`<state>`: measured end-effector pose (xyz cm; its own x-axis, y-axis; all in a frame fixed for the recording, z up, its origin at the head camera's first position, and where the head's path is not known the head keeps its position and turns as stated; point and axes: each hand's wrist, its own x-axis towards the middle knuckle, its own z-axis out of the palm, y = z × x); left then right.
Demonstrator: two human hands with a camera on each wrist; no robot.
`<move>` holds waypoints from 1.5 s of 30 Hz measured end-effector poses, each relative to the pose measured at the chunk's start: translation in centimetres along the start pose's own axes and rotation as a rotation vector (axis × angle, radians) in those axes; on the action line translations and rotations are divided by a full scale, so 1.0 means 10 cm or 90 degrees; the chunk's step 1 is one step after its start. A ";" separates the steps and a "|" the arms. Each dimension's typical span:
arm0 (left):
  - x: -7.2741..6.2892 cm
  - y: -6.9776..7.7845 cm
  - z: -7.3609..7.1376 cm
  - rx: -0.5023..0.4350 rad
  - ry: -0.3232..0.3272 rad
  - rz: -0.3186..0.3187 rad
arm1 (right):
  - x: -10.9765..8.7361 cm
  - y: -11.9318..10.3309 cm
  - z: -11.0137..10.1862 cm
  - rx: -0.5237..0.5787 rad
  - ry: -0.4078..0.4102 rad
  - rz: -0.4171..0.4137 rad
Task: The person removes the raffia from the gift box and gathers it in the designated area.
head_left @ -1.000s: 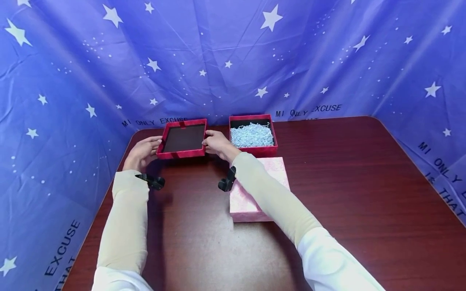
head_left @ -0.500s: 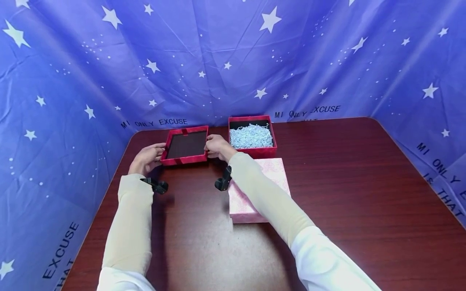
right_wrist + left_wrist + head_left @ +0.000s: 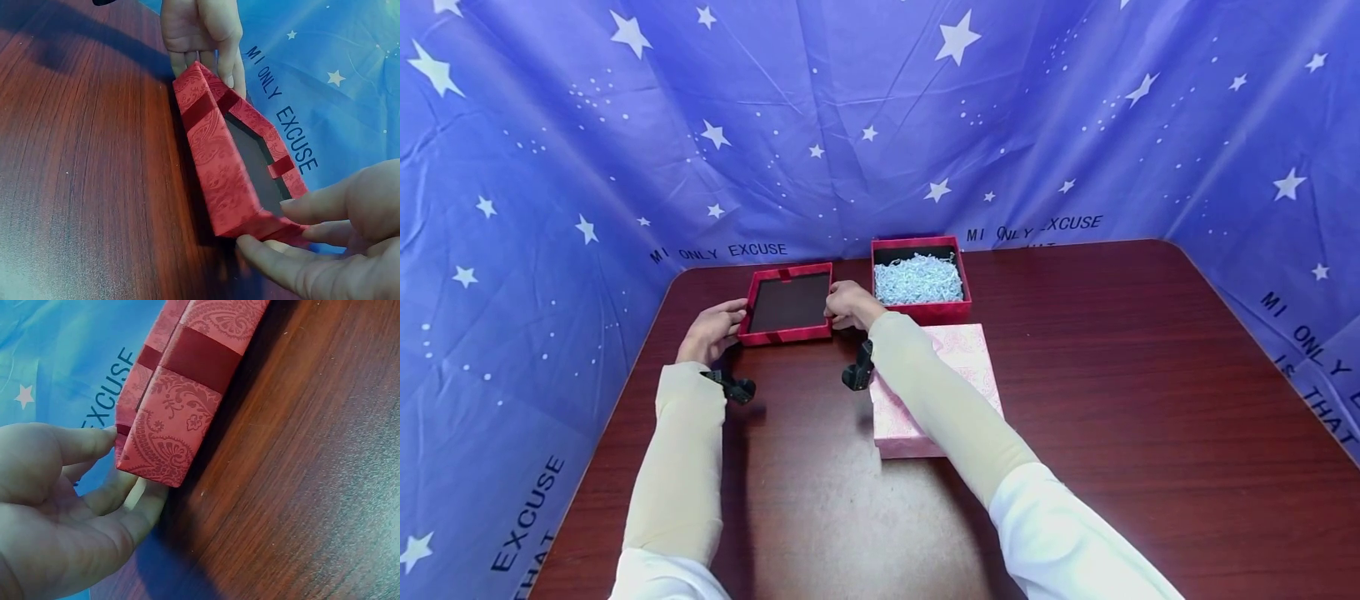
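Observation:
A red paisley box lid point(image 3: 786, 336) with dark red ribbon bands lies hollow side up at the back left, its black inside showing. My left hand point(image 3: 710, 329) holds its left side; in the left wrist view the thumb is at the rim and the other fingers reach around the lower corner. On the opposite side, my right hand point(image 3: 852, 305) pinches the wall, thumb over the rim and fingers outside, as the right wrist view shows. The lid's underside sits low, close over the tabletop.
Right of the lid stands a red box point(image 3: 936, 313) filled with pale blue shredded paper point(image 3: 917, 280). A pink box point(image 3: 958, 358) lies in front of it, partly under my right forearm. A starry blue curtain point(image 3: 880, 125) borders the brown table point(image 3: 1112, 375).
Both hands have brought the red lid down toward the table, shifting it slightly right and nearer to me. The red box and pink box have stayed in place.

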<state>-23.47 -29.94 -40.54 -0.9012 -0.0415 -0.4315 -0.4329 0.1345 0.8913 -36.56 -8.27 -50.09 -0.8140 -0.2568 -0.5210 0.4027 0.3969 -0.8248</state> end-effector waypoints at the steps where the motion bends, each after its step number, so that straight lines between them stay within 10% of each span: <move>1: 0.00 0.00 0.01 0.004 0.007 0.000 | -0.05 -0.01 0.00 -0.005 -0.003 -0.001; 11: 0.02 0.02 0.00 0.050 0.037 0.014 | -1.53 -0.54 -0.05 -0.208 0.004 -0.029; 17: 0.02 0.11 0.05 0.090 0.132 0.027 | -1.73 -0.72 -0.17 -0.363 0.062 -0.078; 25: -0.05 0.32 0.24 0.261 0.342 0.119 | -1.76 -0.79 -0.41 -0.252 0.107 -0.261; 38: -0.03 0.63 0.78 0.295 0.180 0.181 | -1.85 -0.70 -0.90 -0.180 0.138 -0.369; 45: -0.07 0.77 1.10 0.186 0.040 0.208 | -1.90 -0.63 -1.21 -0.190 0.146 -0.348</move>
<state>-25.96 -17.98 -34.90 -0.9932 -0.0090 -0.1165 -0.1093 0.4246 0.8988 -28.71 4.73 -32.35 -0.9499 -0.3096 0.0432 -0.2006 0.4980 -0.8436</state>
